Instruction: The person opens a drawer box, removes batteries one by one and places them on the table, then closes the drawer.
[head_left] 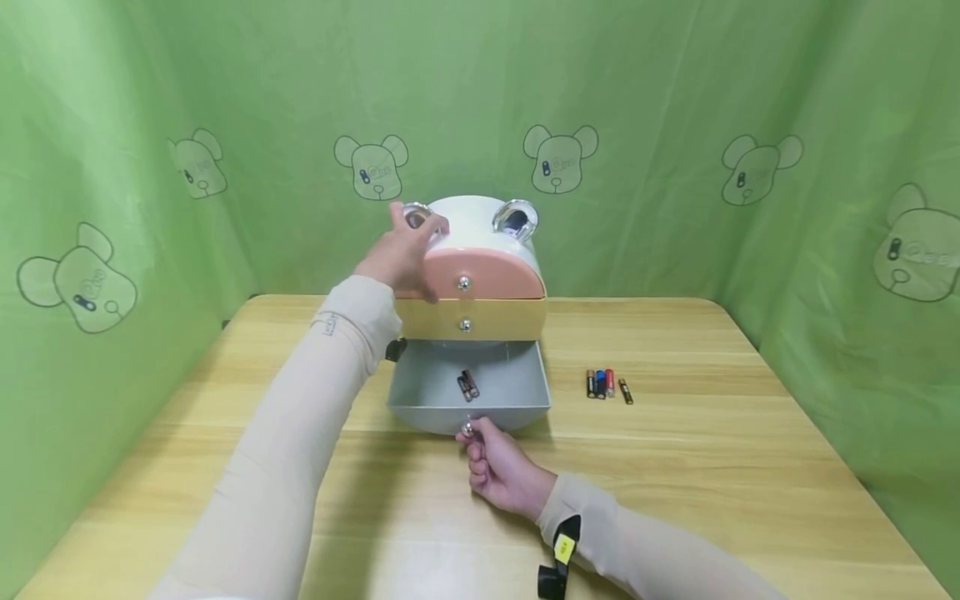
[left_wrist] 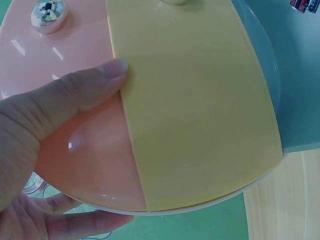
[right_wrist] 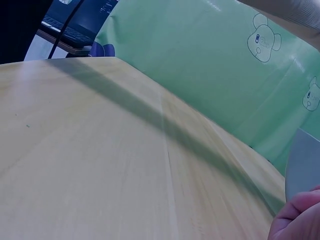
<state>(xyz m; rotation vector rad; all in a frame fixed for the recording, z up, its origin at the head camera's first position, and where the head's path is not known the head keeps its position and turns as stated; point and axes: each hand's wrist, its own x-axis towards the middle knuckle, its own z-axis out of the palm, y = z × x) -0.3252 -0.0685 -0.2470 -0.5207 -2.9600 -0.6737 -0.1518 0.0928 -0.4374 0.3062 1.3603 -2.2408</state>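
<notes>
A small three-tier drawer cabinet (head_left: 480, 218), white with two silver-rimmed ears, stands on the table. Its left side is held by my left hand (head_left: 403, 250); in the left wrist view the thumb (left_wrist: 75, 90) lies on the front where the pink drawer (left_wrist: 100, 155) meets the yellow drawer (left_wrist: 200, 110), and the other fingers are round the side. Below them the grey drawer (head_left: 517, 379) is pulled out, with two small dark batteries (head_left: 468, 385) lying in it. My right hand (head_left: 504, 467) pinches that drawer's round silver knob (head_left: 468, 428).
On the table (head_left: 675, 467), right of the cabinet, lie a blue battery (head_left: 601, 384), a red battery (head_left: 610, 382) and dark ones, one of them a thin battery (head_left: 626, 391) set slightly apart. A green curtain (head_left: 465, 75) encloses the table's back and sides.
</notes>
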